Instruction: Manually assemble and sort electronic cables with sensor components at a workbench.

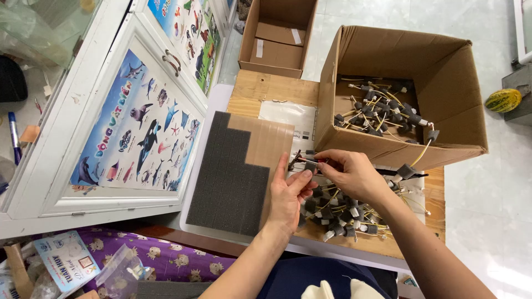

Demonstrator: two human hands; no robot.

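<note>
My left hand and my right hand meet over the wooden board, both pinching one thin stick with a small dark foam cube on it. The left fingers grip the cube end, the right fingers hold the stick's shaft. A dark grey foam sheet, cut in steps along its right edge, lies on brown cardboard just left of my left hand. Under my right hand sits a loose pile of finished sticks with foam cubes.
An open cardboard box at the right holds several more sticks with cubes. A smaller open box stands farther back. A white cabinet with sea-animal posters is at the left. A striped melon lies on the floor far right.
</note>
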